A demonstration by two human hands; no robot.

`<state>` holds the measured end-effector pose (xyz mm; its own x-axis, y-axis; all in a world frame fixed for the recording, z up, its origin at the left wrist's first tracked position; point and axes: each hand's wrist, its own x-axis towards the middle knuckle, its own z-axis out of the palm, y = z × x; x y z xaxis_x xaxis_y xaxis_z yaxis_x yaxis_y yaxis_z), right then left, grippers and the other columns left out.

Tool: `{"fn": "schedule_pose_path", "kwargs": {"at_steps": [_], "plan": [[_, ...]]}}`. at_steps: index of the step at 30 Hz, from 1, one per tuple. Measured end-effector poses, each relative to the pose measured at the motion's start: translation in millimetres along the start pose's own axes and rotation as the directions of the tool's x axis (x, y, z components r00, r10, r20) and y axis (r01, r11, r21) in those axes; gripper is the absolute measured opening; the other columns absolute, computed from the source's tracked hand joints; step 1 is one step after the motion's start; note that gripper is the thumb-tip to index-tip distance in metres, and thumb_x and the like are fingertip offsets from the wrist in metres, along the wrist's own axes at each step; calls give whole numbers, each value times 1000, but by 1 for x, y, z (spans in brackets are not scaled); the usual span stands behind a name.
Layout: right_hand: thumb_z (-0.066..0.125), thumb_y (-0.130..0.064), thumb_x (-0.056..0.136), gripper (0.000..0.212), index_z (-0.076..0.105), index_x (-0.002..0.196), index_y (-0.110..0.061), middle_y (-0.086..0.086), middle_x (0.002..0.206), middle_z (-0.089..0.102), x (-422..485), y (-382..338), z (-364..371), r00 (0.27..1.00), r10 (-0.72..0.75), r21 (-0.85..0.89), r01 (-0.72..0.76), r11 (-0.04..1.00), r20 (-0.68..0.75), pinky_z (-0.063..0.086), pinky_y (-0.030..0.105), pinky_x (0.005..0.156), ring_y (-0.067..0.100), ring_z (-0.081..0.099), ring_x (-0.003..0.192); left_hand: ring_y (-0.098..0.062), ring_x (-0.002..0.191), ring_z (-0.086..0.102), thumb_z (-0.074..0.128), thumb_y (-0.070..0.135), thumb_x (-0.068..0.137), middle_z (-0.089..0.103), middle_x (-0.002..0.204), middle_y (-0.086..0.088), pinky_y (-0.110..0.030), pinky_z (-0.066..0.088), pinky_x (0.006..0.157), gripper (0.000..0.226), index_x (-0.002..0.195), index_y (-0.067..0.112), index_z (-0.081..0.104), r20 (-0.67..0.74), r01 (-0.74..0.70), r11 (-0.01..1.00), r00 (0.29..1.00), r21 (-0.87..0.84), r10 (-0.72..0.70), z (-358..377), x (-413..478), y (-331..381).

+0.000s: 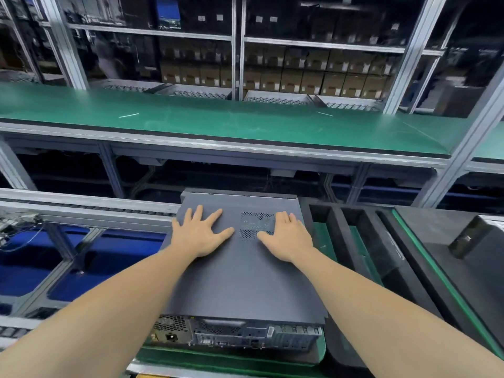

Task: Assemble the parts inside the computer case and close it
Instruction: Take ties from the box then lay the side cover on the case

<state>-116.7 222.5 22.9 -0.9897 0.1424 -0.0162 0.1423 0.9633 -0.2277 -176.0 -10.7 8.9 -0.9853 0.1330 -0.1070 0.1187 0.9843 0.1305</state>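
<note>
Pressure from the flat, released left grip (200,233) and right grip (287,237), if uneven, could skew the cover panel (240,282) and leave its edge unlatched on the computer case (245,335).

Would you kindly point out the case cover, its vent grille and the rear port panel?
Case cover (245,274): head view, bare middle of the panel.
Vent grille (253,218): head view, upper part of the perforated patch.
Rear port panel (234,336): head view, middle of the connector strip.
</note>
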Motion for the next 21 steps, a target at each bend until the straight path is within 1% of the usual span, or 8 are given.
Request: {"fn": "schedule_pose_path", "kwargs": {"at_steps": [2, 4, 6, 10, 13, 15, 18, 21], "plan": [[32, -72, 99, 86, 33, 157, -7, 11, 158, 40, 11, -1, 5, 1000, 9, -45, -9, 999, -8, 28, 42, 121, 34, 31, 149, -30, 156, -5, 5, 101, 65, 0, 170, 6, -70, 1, 116, 95, 151, 62, 2, 7, 29, 999, 1000, -14, -29, -1, 21, 2], [19, -75, 100, 97, 12, 166, -4, 13, 173, 17, 18, 0, 16, 1000, 5, -118, -5, 993, -1, 11, 44, 129, 32, 12, 159, -32, 155, -8, 3, 106, 60, 2, 169, 12, -77, 1, 109, 97, 149, 67, 1, -23, 55, 998, 998, -36, -56, 3, 35, 3], [16, -75, 100, 97, 6, 166, -5, 12, 174, 10, 24, 2, 25, 999, -1, -132, -4, 991, -35, 5, 45, 130, 30, 6, 161, -33, 155, -6, 3, 107, 57, 5, 168, 15, -77, 9, 106, 98, 147, 69, 2, -50, 53, 998, 997, -47, -55, 8, 44, 2], [26, -53, 108, 65, 35, 159, -13, 8, 164, 35, 31, 9, 25, 988, 2, -93, -17, 996, -153, 15, 45, 127, 28, 23, 152, -32, 147, 17, 20, 92, 79, 14, 165, 3, -62, 31, 100, 76, 148, 62, 23, -127, 146, 982, 979, -122, -162, 9, 43, 1], [38, -46, 109, 51, 41, 158, -31, 12, 171, 19, 37, 16, 16, 961, 218, 95, -204, 974, -172, 14, 52, 128, 36, 14, 158, -41, 122, 47, 40, 75, 88, 37, 147, -20, -50, 40, 96, 78, 155, 38, 27, -93, 375, 882, 905, -284, -415, -1, 44, 2], [56, -50, 103, 71, 30, 161, -20, 15, 172, 13, 46, 22, 6, 902, 430, 320, -392, 862, -52, 28, 54, 123, 42, 23, 154, -39, 113, 57, 52, 74, 82, 57, 132, -18, -45, 43, 92, 87, 144, 15, 36, 14, 476, 767, 853, -430, -522, -8, 47, -6], [71, -38, 96, 74, 38, 153, -4, 18, 157, 40, 62, 36, -11, 794, 563, 694, -539, 478, 229, 46, 44, 101, 38, 51, 129, -34, 104, 56, 57, 72, 76, 62, 122, -8, -40, 45, 87, 78, 130, 16, 52, 142, 532, 648, 820, -545, -554, -17, 57, -23], [70, -37, 97, 62, 50, 144, -3, 16, 143, 55, 71, 44, -9, 795, 568, 692, -534, 486, 214, 44, 39, 85, 30, 51, 103, -31, 95, 56, 59, 74, 73, 60, 106, -5, -39, 48, 85, 79, 128, 18, 54, 178, 535, 653, 828, -536, -532, -20, 61, -29]]}}
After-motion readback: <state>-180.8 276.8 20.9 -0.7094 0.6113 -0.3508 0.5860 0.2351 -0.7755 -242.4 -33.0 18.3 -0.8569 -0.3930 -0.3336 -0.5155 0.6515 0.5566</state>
